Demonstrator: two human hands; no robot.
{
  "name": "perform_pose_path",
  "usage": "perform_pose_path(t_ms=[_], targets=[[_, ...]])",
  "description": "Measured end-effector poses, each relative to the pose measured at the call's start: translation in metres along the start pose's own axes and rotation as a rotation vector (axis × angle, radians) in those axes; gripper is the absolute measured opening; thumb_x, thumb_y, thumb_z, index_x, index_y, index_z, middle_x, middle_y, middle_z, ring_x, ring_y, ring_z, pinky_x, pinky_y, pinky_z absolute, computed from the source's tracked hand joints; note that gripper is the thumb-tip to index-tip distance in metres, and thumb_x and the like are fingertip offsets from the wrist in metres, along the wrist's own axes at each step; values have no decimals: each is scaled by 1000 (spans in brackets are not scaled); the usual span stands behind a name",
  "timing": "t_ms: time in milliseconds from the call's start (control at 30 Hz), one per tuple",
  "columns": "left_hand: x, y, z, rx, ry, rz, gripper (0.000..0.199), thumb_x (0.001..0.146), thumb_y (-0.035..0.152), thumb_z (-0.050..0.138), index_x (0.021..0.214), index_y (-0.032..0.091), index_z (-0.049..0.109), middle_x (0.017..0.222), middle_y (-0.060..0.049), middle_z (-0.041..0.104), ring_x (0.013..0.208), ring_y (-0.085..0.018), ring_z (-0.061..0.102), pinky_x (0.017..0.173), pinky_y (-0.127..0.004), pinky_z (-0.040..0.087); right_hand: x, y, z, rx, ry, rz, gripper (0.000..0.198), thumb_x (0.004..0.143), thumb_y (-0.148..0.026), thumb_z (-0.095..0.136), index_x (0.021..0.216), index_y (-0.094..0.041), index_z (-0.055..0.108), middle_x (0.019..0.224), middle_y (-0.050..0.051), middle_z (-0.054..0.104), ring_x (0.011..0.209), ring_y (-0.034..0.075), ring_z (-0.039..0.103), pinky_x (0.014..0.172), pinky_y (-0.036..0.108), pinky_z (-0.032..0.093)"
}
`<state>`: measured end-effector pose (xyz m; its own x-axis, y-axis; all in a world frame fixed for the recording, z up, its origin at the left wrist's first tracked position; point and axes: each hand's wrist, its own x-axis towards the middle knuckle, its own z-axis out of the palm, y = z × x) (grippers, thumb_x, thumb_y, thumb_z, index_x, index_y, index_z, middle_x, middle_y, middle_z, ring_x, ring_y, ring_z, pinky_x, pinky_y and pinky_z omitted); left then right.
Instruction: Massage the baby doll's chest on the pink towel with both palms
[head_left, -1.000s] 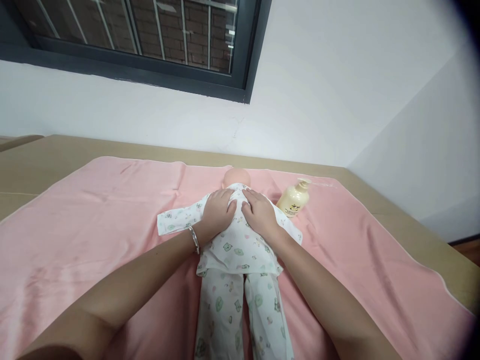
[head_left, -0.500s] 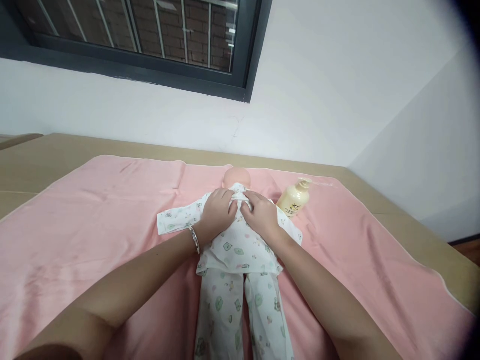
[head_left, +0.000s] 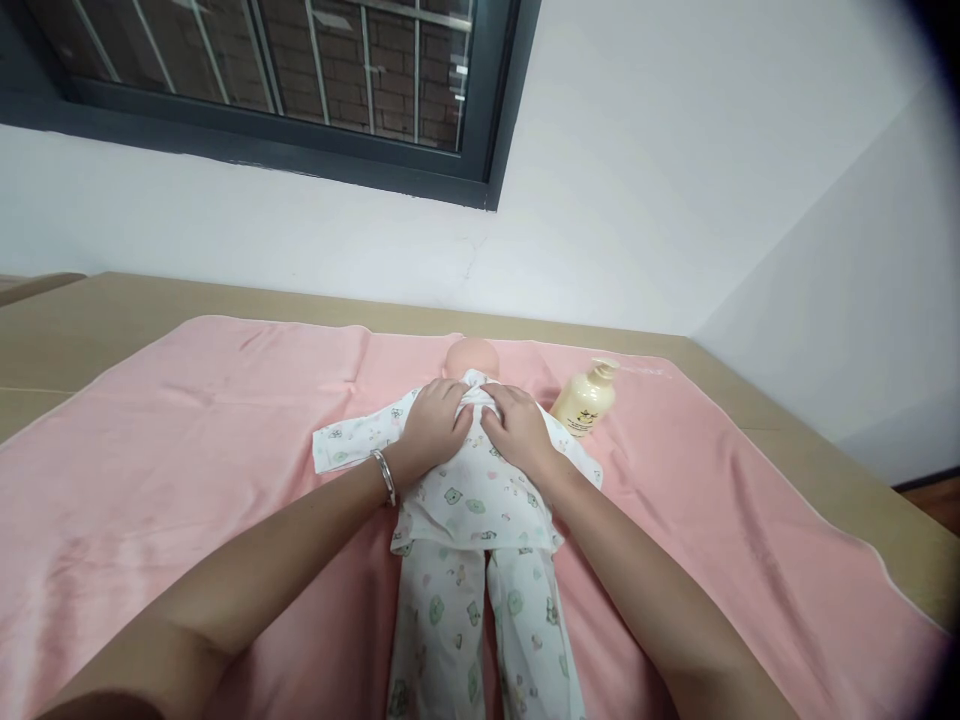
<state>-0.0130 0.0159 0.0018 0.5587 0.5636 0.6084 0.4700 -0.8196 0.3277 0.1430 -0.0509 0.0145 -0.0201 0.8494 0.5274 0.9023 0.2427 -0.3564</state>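
A baby doll (head_left: 472, 359) lies along the middle of a pink sheet, its head at the far end. It wears a white printed pajama top (head_left: 472, 500) and matching pajama pants (head_left: 442, 620). My left hand (head_left: 435, 425) rests flat on the left of the doll's upper chest, fingers stretched toward the collar. On the other side, my right hand (head_left: 519, 425) lies the same way, its thumb close to the left thumb. Both hands touch the top's fabric and hold nothing. A bracelet (head_left: 384, 477) circles my left wrist.
A pale yellow pump bottle (head_left: 583, 400) stands on the pink sheet (head_left: 187, 480), right of the doll's shoulder. Under the sheet is a wooden table (head_left: 135, 300), backed by a white wall (head_left: 637, 180) with a dark-framed window (head_left: 480, 190).
The view has shifted very slightly. Both hands stay on the doll's chest, with the cloth near the collar a little more bunched between them.
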Motion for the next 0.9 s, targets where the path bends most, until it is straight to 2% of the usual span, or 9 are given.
perform_pose_path(t_ms=[200,400,567,700,900], targets=[[-3,7,-2,143,22,-78,21,90,26,43,101,18,59,100,-10,61,96,-26,55,86,-40,44,-8,-7,5,-166,126,163,31,88,-27,43,107,-18,66,100,9,70,98,25,61,89,35,43],[-1,8,-1,140,3,-181,20,87,28,49,100,19,59,99,-9,63,98,-27,56,88,-42,44,-4,-10,0,-238,18,232,33,88,-31,43,113,-19,62,101,9,70,91,25,64,78,34,44],[3,4,-1,37,-61,-210,25,87,31,47,107,20,59,104,-8,66,100,-26,58,92,-43,43,1,-5,-4,-145,-69,197,39,90,-30,42,124,-16,55,113,10,67,103,25,61,88,34,43],[2,5,-2,31,-56,-209,27,88,31,47,109,19,60,104,-8,67,99,-26,59,91,-42,44,2,-2,-3,-89,-83,166,42,90,-29,41,127,-14,54,121,11,63,111,24,57,96,35,41],[0,8,-3,31,-32,-222,29,88,29,47,111,19,60,107,-8,67,100,-26,59,91,-42,44,1,0,-1,-76,-77,155,42,91,-29,40,128,-13,53,124,12,62,114,24,55,99,36,39]])
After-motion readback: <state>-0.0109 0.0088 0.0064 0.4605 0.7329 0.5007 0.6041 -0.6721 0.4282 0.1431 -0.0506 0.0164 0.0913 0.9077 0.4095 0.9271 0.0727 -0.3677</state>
